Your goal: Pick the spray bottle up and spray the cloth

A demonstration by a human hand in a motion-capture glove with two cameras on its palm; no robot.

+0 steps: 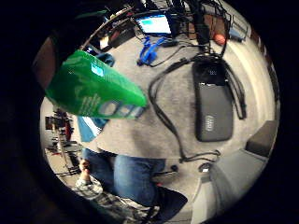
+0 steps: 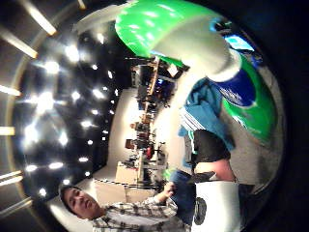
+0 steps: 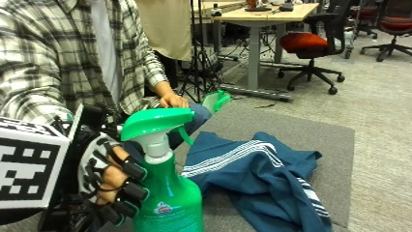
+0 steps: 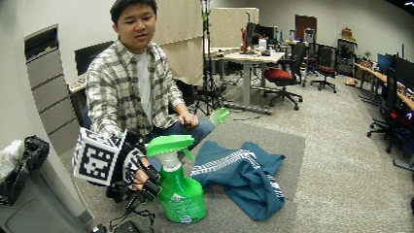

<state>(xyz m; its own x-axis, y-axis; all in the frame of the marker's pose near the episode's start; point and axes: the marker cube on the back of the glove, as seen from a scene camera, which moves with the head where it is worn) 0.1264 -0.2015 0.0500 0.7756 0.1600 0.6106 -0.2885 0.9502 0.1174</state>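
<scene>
1. Outside view: my gloved right hand [image 3: 112, 186] had its fingers curled round the neck of the spray bottle [image 3: 164, 193], upright just beside the cloth [image 3: 257, 176] on the grey mat [image 3: 322, 140].
2. Wide outside view: nozzle faced the cloth.
3. Risk, judged: no finger visible on the trigger, so the bottle might tip on squeezing.

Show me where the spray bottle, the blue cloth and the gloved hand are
spray bottle [image 3: 169, 205]: outside view, on its green body.
blue cloth [image 3: 257, 179]: outside view, on the middle of the fabric.
gloved right hand [image 3: 112, 181]: outside view, on the fingers curled round the bottle's neck.
</scene>
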